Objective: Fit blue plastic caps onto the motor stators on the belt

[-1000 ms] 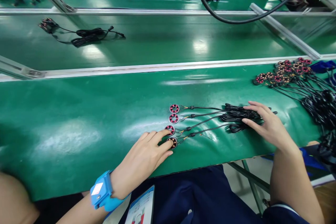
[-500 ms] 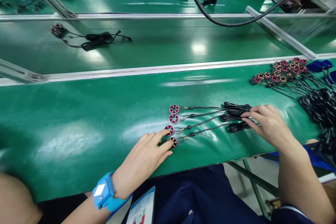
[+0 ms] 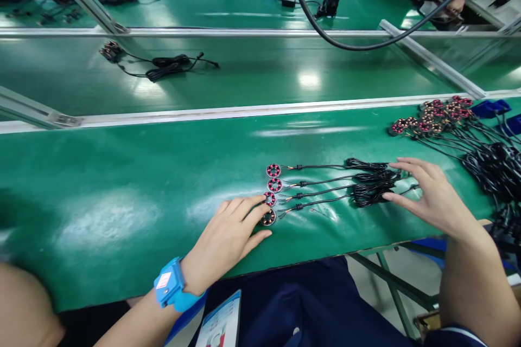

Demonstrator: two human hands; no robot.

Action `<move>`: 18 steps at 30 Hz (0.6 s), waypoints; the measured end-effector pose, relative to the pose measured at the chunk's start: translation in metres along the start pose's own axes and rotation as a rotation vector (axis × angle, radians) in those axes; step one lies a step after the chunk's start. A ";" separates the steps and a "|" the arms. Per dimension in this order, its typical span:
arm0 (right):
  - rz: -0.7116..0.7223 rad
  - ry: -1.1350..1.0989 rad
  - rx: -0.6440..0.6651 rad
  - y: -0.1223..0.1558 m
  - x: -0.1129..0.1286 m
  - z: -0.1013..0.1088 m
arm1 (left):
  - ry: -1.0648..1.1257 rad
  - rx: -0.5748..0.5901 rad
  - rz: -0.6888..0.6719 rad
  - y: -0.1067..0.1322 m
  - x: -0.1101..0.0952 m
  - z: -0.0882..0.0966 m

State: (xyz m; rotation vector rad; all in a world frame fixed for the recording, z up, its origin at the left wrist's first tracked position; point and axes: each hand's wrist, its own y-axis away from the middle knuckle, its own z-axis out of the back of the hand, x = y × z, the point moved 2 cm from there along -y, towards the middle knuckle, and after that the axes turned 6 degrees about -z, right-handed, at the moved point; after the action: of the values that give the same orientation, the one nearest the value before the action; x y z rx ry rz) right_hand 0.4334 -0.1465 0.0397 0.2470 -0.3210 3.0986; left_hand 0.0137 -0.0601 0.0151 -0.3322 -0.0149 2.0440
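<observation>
Several small ring-shaped motor coils [image 3: 273, 170], with red or copper windings, lie in a column on the green table. Each has a black cable [image 3: 325, 166] running right to a coiled bundle [image 3: 368, 194]. My left hand [image 3: 234, 227], with a blue band [image 3: 173, 286] on its wrist, rests its fingertips on the two nearest coils, thumb spread apart on the table. At the right ends of the cable bundles is my right hand [image 3: 431, 195], its thumb and fingers apart around them. Whether its fingertips touch the cables I cannot tell.
A heap of coils [image 3: 443, 114] with tangled black cables [image 3: 492, 168] lies at right. Behind a white rail [image 3: 228, 112] lies another cabled coil bunch [image 3: 112, 51]. A black cable [image 3: 345, 45] hangs overhead. A co-worker's hand [image 3: 456, 6] shows at the far right.
My right hand has opened from its pinch on the cable bundles and shifted slightly right. The bundles now lie closer together. My left fingers have moved a little, with the coils shifted slightly right.
</observation>
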 end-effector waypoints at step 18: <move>0.098 0.069 0.092 -0.004 -0.001 -0.050 | -0.059 0.059 0.099 -0.059 0.003 -0.044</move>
State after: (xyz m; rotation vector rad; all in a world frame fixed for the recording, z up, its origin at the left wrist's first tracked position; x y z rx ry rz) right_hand 0.4271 -0.1319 -0.0079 0.1293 -0.1949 3.2138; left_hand 0.0742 -0.0350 -0.0184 -0.2401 0.0263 2.1472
